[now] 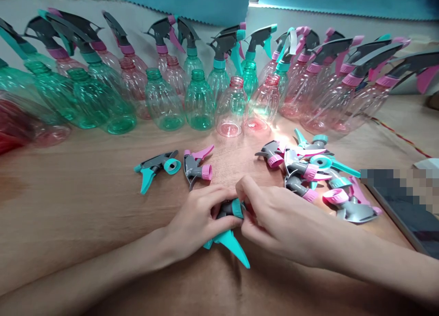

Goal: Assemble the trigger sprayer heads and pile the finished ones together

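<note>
Grey and turquoise spray head (224, 211) is located above the front part of the worktop (103, 215), between the two hands. Left hand (206, 213) grasps the grey body, with the thumb on the near side and the fingers on the far side. Turquoise trigger (235, 249) projects below this hand, its tip angled toward the right. Right hand (262, 211) is bent into a pinch at the open end of the turquoise collar (237, 208); whether it grasps the collar or a small part cannot be told, as the fingertips are hidden.

Beyond the left hand lie two loose units: one turquoise-trimmed spray head (156, 165) and one pink-trimmed spray head (195, 169). Beyond the right hand lies a mixed pile of spray heads (310, 172), beside a dark flat device (391, 206). Open green bottles (200, 101) and open pink bottles (231, 108) stand upright at the rear, near bottles with fitted spray heads (218, 83).
</note>
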### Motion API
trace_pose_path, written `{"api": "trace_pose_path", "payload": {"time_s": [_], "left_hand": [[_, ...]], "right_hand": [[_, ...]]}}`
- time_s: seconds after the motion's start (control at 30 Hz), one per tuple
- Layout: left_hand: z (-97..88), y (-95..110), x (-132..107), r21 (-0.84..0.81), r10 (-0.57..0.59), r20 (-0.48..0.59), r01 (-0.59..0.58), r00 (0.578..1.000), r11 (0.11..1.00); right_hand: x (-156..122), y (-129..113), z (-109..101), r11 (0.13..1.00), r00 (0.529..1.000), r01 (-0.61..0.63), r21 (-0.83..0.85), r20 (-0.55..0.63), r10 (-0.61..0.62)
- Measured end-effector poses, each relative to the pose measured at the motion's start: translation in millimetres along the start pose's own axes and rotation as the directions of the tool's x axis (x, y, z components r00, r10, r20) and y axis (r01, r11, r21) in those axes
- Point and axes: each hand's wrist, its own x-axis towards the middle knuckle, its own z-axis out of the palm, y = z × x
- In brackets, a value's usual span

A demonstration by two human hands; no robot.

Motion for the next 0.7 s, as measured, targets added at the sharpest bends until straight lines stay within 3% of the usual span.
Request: {"api": "trace_pose_path", "payload": {"time_s": [0.2, 0.4, 0.57, 0.7], "left_hand": [[0.5, -2, 0, 0.04, 0.004, -0.017, -0.003, 1.0, 0.999], [0.2, -1, -1, 0.076, 0.033, -0.018, -0.032, 0.999, 0.997], [0.6, -1, 1, 0.015, 0.005, -0.007, -0.005, 1.0, 1.0], [-0.8, -1, 2, -0.049, -0.057, 0.003, 0.057, 0.998, 0.997]], "right_hand": [[4, 5, 5, 0.995, 0.994, 0.065, -0.075, -0.082, -0.071], [3, 9, 0, 0.999, 0.998, 0.042, 0.013, 0.047, -0.043], [1, 18, -15, 0.99, 0.985, 0.091, 0.109, 0.136, -0.105], [-3, 29, -32, 0.998, 0.991, 0.038, 0.049, 0.123, -0.044]]}}
